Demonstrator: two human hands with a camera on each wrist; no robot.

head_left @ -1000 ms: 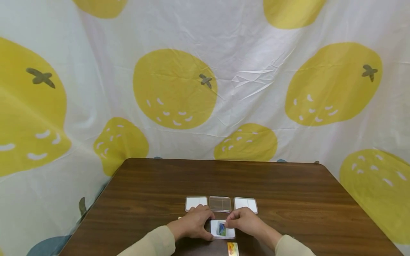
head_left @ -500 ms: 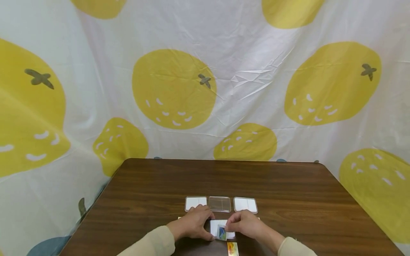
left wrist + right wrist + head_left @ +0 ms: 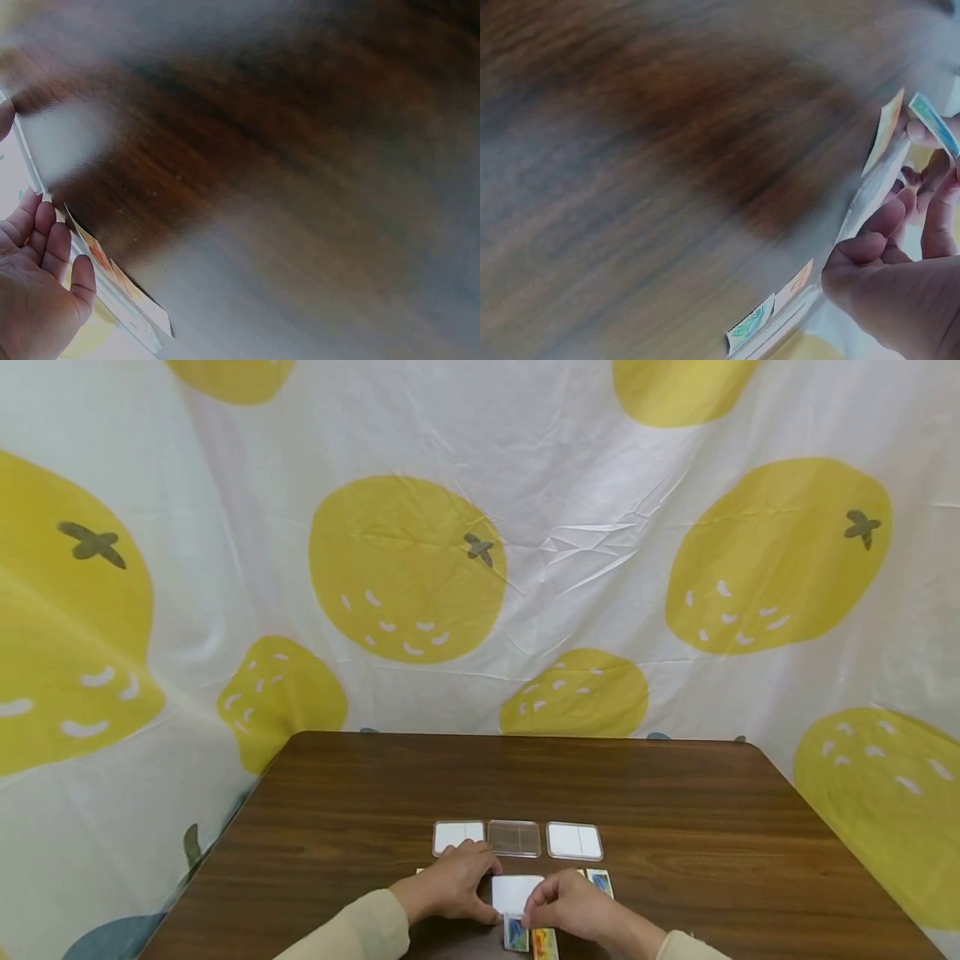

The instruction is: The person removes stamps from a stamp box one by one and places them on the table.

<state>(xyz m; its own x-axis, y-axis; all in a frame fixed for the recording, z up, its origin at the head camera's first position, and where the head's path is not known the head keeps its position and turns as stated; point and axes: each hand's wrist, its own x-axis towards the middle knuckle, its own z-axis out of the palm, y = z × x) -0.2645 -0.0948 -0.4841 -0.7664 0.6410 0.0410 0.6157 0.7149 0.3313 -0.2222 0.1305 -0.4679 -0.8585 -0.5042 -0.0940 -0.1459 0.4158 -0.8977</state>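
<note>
My left hand (image 3: 461,883) grips a small flat case with a white face (image 3: 513,892) by its left side, thumb at the near edge and a finger at the far edge. Between the thumb and finger of my right hand (image 3: 573,903) is a blue-green stamp (image 3: 516,933), pinched at its right side just in front of the case. A yellow-red stamp (image 3: 545,947) lies close to that stamp, beneath my right fingertips. In the right wrist view the pinched blue stamp (image 3: 935,124) appears tilted.
Behind my hands stand three flat cases in a row: a white-faced one (image 3: 452,833), a see-through one (image 3: 514,838) and another white-faced one (image 3: 574,841). Beyond my right hand lies another blue-green stamp (image 3: 600,882). A lemon-print cloth (image 3: 570,460) hangs behind the brown table (image 3: 360,793).
My right hand has drawn the blue-green stamp off the case's white face, toward the near edge and past it. The left hand has stayed in place on the case.
</note>
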